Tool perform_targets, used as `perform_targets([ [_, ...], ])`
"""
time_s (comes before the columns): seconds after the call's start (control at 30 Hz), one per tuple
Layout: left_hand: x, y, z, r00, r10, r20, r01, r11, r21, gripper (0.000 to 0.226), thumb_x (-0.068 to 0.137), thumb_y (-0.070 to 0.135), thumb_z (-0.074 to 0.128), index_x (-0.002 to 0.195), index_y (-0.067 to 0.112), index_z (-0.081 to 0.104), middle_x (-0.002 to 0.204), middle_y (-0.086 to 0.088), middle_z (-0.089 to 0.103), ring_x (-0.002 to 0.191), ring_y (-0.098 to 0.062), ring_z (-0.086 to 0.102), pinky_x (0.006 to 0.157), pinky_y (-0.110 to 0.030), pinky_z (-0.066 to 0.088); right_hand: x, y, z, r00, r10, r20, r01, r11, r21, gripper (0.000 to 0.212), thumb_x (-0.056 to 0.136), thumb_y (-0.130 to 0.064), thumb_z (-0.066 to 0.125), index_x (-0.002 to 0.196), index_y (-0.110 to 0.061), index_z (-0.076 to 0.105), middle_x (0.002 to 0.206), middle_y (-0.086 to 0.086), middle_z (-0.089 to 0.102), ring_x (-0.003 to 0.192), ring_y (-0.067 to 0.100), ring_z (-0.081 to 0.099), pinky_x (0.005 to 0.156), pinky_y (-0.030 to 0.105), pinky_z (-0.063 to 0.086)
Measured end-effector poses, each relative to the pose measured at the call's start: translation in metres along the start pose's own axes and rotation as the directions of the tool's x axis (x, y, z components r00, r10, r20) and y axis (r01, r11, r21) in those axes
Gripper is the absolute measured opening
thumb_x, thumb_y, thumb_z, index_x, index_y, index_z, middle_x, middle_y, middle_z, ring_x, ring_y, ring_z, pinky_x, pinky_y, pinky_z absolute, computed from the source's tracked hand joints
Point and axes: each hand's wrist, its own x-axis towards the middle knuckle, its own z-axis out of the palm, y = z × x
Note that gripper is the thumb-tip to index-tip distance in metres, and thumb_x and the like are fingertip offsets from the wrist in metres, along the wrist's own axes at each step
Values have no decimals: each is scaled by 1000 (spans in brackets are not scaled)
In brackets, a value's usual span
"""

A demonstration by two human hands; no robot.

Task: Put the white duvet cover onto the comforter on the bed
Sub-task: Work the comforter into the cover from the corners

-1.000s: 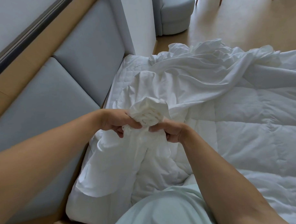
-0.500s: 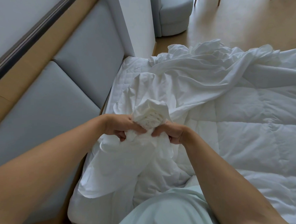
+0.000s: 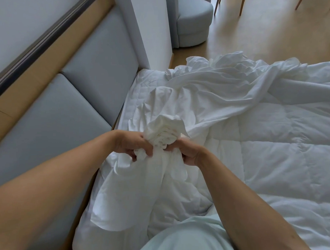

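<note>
Fingers [image 3: 142, 152] of the left hand [image 3: 130, 144] are curled tight into a gathered wad [image 3: 165, 131] of the cover [image 3: 215, 98]. The right hand [image 3: 189, 152] pinches the same wad from the other side, its fingertips buried in the cloth. The hands nearly meet at mid-frame, and the wad stands up between them like a knob.

Below the hands the cover hangs in two loose folds toward lower centre. Above them it trails off as a rumpled band to the upper right. The comforter [image 3: 285, 152] lies flat underneath on the bed [image 3: 140, 84] and fills the right half of the frame. Whether a comforter corner sits inside the wad cannot be told.

The step looks like bunching the cover down to one of its corners. To do it well, one hand should anchor the wad while the other feeds more cloth in. The layers should go in evenly so the cover does not twist. The pinch should take only thin cover cloth, not the quilted shell beneath. Once the corner seam is felt, it needs a firm hold before reaching for the comforter.

A grey headboard [image 3: 57, 125] fills the left of the frame and a pale shirt [image 3: 183, 240] sits at bottom centre. A chair [image 3: 192, 24] and the wood floor [image 3: 269, 31] run along the top.
</note>
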Motion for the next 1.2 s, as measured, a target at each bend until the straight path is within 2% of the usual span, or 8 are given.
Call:
perform_targets([
  [0.3, 17, -2, -3, 970, 128, -208, -145, 987, -71, 46, 67, 17, 62, 113, 8, 67, 90, -7, 66, 78, -23, 65, 60, -32, 52, -3, -7, 8, 975, 139, 176, -101, 972, -211, 42, 70, -9, 85, 106, -31, 78, 120, 1, 74, 114, 22, 69, 90, 38, 58],
  [0.47, 20, -3, -8, 987, 88, -138, -107, 985, -132, 43, 70, 13, 64, 112, 10, 66, 89, -9, 69, 76, -25, 66, 59, -33, 54, -2, -4, 2, 976, 164, 144, -128, 964, -232, 43, 72, 4, 77, 104, -25, 77, 112, 1, 76, 104, 20, 73, 78, 31, 60],
  [0.6, 14, -5, -15, 999, -36, -27, 32, 991, -129, 42, 72, 11, 66, 114, 11, 67, 93, -10, 74, 79, -25, 69, 61, -33, 56, -2, -3, 4, 990, 138, 5, -129, 936, -328, 34, 63, -7, 76, 94, -20, 70, 75, -10, 72, 64, 5, 68, 47, 19, 48],
  [0.73, 6, -2, -14, 990, -112, 85, 113, 993, -14, 45, 71, 12, 75, 116, 10, 69, 103, -13, 73, 85, -27, 66, 56, -28, 53, 0, 5, 6, 998, 44, -42, -55, 948, -313, 25, 67, -12, 74, 90, -21, 67, 64, -12, 66, 54, 4, 61, 40, 19, 40],
  [0.87, 6, -2, -10, 995, -79, 65, 80, 996, -25, 57, 69, 8, 79, 124, 7, 64, 103, -12, 67, 89, -28, 61, 57, -28, 53, 2, 0, 4, 995, -35, -89, 7, 957, -289, 24, 80, -3, 70, 94, -22, 67, 69, -10, 64, 55, 2, 59, 42, 20, 40],
  [1.0, 8, -4, -8, 989, -86, 121, 83, 996, 30, 61, 69, 4, 83, 127, 8, 65, 107, -10, 69, 96, -28, 62, 61, -28, 55, -2, 4, 5, 996, -44, -75, 25, 968, -248, 27, 75, -16, 73, 101, -26, 70, 81, -5, 68, 67, 9, 63, 50, 23, 45],
  [1.13, 9, -1, -10, 985, -103, 140, 89, 990, 105, 61, 67, 7, 84, 125, 16, 67, 112, -8, 72, 99, -26, 68, 67, -30, 56, -2, 8, 2, 998, -31, -57, 16, 966, -257, 40, 77, -22, 77, 116, -24, 68, 105, 10, 70, 95, 27, 67, 70, 38, 55],
  [1.2, 8, 4, -13, 988, -87, 124, 72, 991, 113, 56, 69, 9, 82, 123, 18, 68, 116, -9, 73, 102, -28, 70, 75, -35, 59, -1, 5, -1, 998, 4, -55, -17, 971, -239, 50, 73, -24, 80, 122, -24, 67, 120, 10, 70, 111, 30, 67, 94, 52, 56],
])
